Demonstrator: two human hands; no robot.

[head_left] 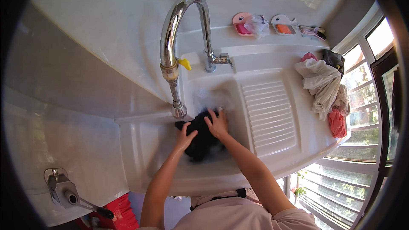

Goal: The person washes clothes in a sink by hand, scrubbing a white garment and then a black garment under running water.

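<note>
A dark bunched black cloth [199,141] lies wet in the basin of the white sink [162,174], in cloudy water. My left hand [185,138] grips its left side, thumb and fingers dug into the fabric. From the right, my right hand [217,124] holds the upper right part of the cloth, its fingers bent over it. Folds of the cloth hide some fingertips. The spout end of the chrome faucet [166,38] hangs just above and left of my hands.
A ridged washboard [270,115] is moulded right of the basin. Beyond it lies a pile of clothes [321,81], pale, red and dark. Two fish-shaped soap dishes [242,18] sit on the back ledge. A lever fixture [64,194] is on the left wall; windows [362,102] stand right.
</note>
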